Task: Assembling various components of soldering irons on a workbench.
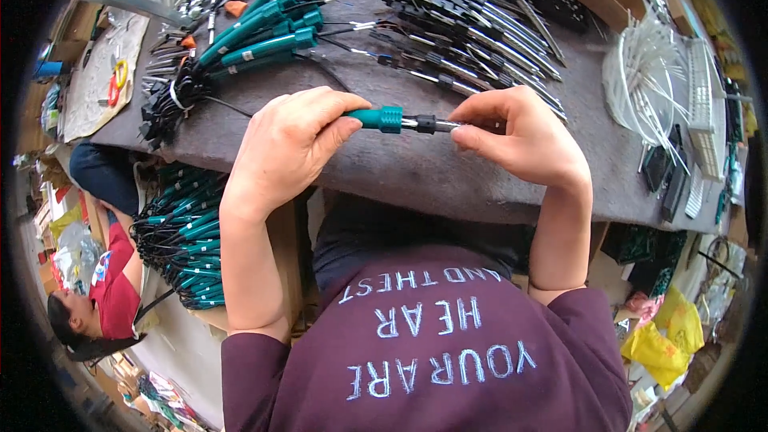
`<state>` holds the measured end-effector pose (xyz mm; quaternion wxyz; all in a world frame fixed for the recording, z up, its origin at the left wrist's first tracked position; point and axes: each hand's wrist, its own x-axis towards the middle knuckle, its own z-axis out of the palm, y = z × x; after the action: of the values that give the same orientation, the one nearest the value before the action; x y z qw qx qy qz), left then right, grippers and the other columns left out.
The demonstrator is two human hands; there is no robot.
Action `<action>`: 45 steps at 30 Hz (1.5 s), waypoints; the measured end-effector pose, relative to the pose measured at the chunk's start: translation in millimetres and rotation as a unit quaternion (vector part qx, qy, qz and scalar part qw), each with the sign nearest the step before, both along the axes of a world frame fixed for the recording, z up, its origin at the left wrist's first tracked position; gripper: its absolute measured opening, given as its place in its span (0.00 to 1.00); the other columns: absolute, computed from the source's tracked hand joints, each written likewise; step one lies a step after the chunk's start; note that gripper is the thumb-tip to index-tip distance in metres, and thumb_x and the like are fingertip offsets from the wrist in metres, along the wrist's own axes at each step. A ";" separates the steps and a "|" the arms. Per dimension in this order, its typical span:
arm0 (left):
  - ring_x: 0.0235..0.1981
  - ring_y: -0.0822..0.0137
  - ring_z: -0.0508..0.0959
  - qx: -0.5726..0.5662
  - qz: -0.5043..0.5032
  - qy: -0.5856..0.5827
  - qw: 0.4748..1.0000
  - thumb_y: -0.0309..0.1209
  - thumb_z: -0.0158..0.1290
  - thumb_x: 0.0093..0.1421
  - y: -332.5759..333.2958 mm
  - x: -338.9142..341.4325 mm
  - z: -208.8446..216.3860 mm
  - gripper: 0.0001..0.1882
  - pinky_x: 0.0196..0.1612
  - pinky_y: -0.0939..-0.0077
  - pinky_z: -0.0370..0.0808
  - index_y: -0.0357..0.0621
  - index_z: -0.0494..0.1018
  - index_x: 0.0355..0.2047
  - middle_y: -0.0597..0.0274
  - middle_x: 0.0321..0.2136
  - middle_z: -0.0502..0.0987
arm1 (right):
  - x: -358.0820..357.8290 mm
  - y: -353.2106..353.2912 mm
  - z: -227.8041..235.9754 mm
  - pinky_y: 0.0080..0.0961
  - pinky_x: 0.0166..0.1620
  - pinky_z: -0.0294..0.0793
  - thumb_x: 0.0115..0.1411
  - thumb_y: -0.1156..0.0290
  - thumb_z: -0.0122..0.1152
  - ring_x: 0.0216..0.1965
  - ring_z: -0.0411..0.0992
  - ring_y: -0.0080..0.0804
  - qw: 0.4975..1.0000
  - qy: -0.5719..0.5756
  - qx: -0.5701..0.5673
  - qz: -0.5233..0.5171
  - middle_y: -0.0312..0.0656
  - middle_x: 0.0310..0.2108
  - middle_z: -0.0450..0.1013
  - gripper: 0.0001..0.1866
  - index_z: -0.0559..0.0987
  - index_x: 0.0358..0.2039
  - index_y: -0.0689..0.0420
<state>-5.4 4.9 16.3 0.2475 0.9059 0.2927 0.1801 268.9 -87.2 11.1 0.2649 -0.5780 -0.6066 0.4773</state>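
Above the table's front edge, my left hand (292,128) is closed round a green tube-shaped handle (390,119) with a ribbed end. Thin pale wires join that end to a slim metal rod (442,126) with a black collar. Thumb and fingers of my right hand (524,136) pinch the rod's far end. A black cord runs near my left hand. Further back lies a heap of similar green handles (268,48) beside a bundle of black cords (164,104). To its right, metal rods with black collars (472,24) lie in a row.
Many corded green handles (192,232) fill a container below the table at left. Yellow-handled scissors (118,80) lie far left. A clear bag of white strips (644,64) and a white plastic rack (702,104) stand at right. Another person (120,288) sits at lower left.
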 end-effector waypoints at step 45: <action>0.31 0.53 0.83 -0.027 -0.012 -0.014 0.999 0.29 0.65 0.52 -20.7 10.0 -15.5 0.09 0.33 0.65 0.77 0.43 0.80 0.34 0.56 0.30 0.82 | -19.4 -30.2 -15.2 0.26 0.35 0.75 0.58 0.72 0.68 0.28 0.77 0.29 0.994 -0.062 0.066 -0.053 0.46 0.28 0.80 0.11 0.83 0.39 0.64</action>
<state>4.6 -15.8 0.8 0.2785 0.8997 0.2829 0.1816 249.5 -117.5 -4.1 0.2896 -0.6191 -0.6204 0.3846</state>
